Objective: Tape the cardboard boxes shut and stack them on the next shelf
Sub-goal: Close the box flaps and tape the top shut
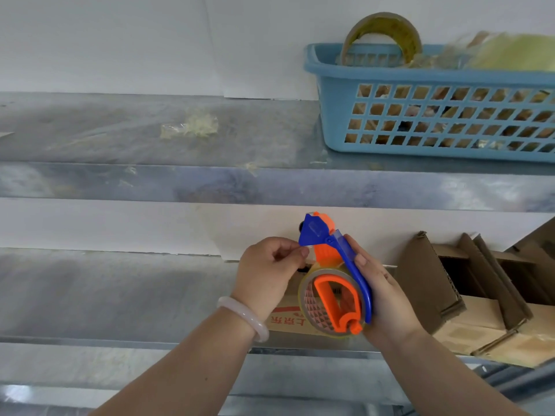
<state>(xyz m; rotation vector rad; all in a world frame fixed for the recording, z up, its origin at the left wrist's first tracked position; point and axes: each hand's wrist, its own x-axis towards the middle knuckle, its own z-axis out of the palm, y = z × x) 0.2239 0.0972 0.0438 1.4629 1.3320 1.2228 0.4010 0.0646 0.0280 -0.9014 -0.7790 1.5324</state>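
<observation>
Setting: metal shelf [120, 295] in front of a white wall, upper shelf [150, 181] above w/ tape scraps [192, 127] stuck on it.
Upper right: blue basket [435, 76] held spare tape, one tape roll [381, 28] poking over the rim.
Right hand [387, 298]: wrapped round the tape dispenser [336, 295], blue frame in my palm, orange hub facing me.
Left hand [267, 271]: thumb + forefinger pinched at the dispenser's blue cutter end. Prob. picking for the loose tape end, but the clear tape was too faint to see.
Box [288, 321]: red-printed cardboard, on the lower shelf right behind my hands, mostly hidden. Couldn't tell if its flaps were down.
Open boxes [468, 295]: just to the right, flaps up, no tape seen on them.
Progress: early, by my read. No strip laid, nothing sealed in view, no stack seen.
Left to do: pull tape, seal each box, then stack them on the next shelf.
</observation>
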